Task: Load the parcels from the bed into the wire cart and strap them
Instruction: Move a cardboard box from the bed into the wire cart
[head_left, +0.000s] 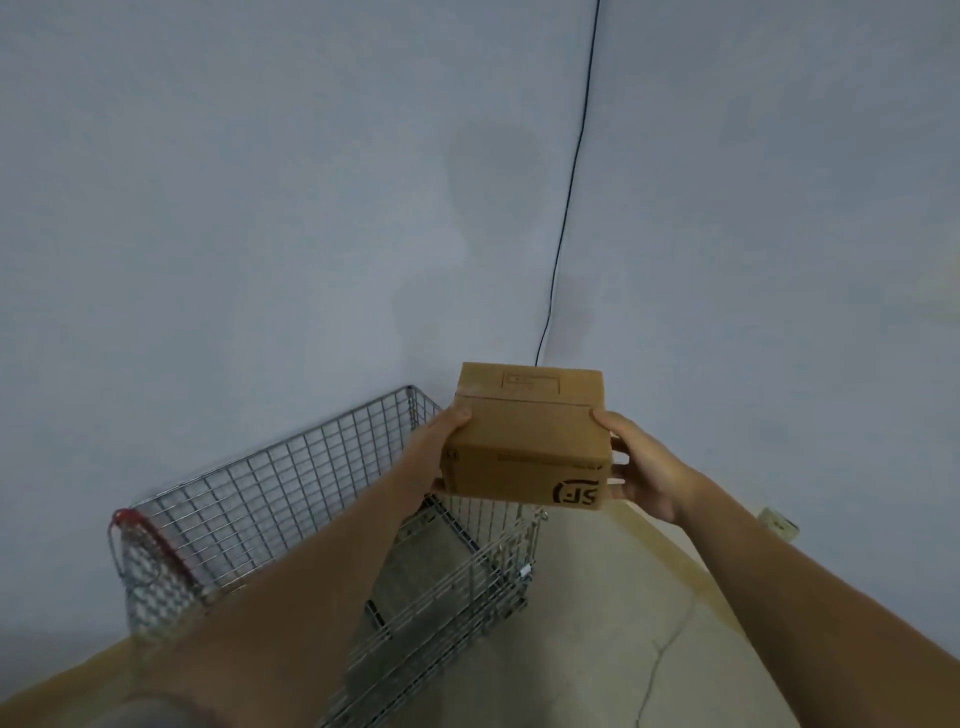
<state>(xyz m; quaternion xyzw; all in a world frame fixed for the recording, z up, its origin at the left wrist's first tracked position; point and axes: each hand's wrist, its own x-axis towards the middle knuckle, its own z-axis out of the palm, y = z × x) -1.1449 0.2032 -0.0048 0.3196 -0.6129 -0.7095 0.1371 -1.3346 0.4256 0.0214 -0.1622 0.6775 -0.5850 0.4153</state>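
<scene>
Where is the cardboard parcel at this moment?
In the head view the cardboard parcel is right of centre, held between the left hand and right hand, above the wire cart.

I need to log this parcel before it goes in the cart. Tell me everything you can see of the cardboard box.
The cardboard box is small, brown and closed, with a printed rectangle on top and a black logo, upside down, on its near side. It is held level in the air, left hand and right hand pressing opposite sides, above the wire cart's far right end.
</scene>
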